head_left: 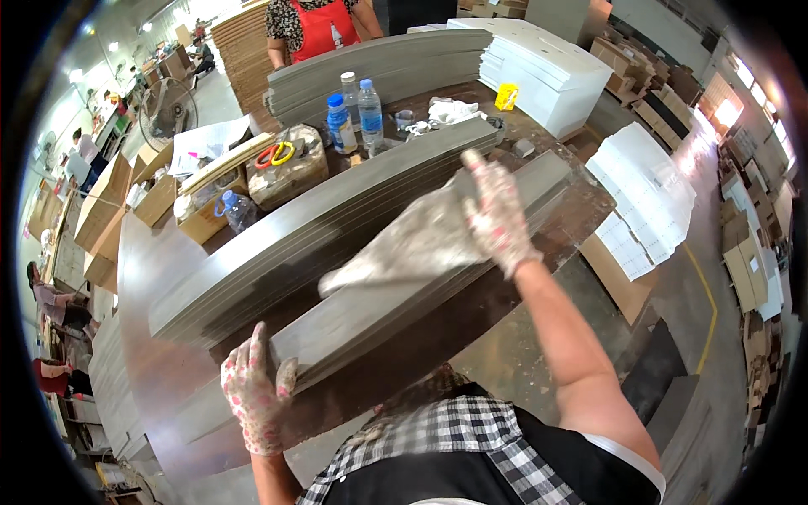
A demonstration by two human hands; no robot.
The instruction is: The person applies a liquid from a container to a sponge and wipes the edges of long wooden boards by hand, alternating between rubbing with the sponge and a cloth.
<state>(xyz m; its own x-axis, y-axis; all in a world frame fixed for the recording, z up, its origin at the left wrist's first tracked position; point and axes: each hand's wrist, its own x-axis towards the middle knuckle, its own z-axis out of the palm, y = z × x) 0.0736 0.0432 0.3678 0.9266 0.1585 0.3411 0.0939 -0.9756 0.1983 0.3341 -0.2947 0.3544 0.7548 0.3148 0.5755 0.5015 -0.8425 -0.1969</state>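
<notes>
A dark brown, glossy wooden surface fills the middle of the view, scuffed and dusty near its front edge. Across it lie two long stacks of flat grey board strips: a taller rear stack running diagonally from lower left to upper right, and a lower front stack of grey strips just beside it, closer to the person. The strips look matte, smooth and stiff, with straight cut edges.

On the front stack rests a pale, crumpled cloth, soft and mottled white-grey. The right hand, in a white fabric glove speckled with pink, lies spread and nearly flat, palm down, pressing on the cloth's right end without closing round it. The left hand, in a matching glove, is curled over the near left end of the front stack, fingers on top of the strips and thumb at their edge, gripping lightly.

Further back stand three clear plastic bottles with blue and white caps beside a wrapped bundle bearing red and yellow rings.
</notes>
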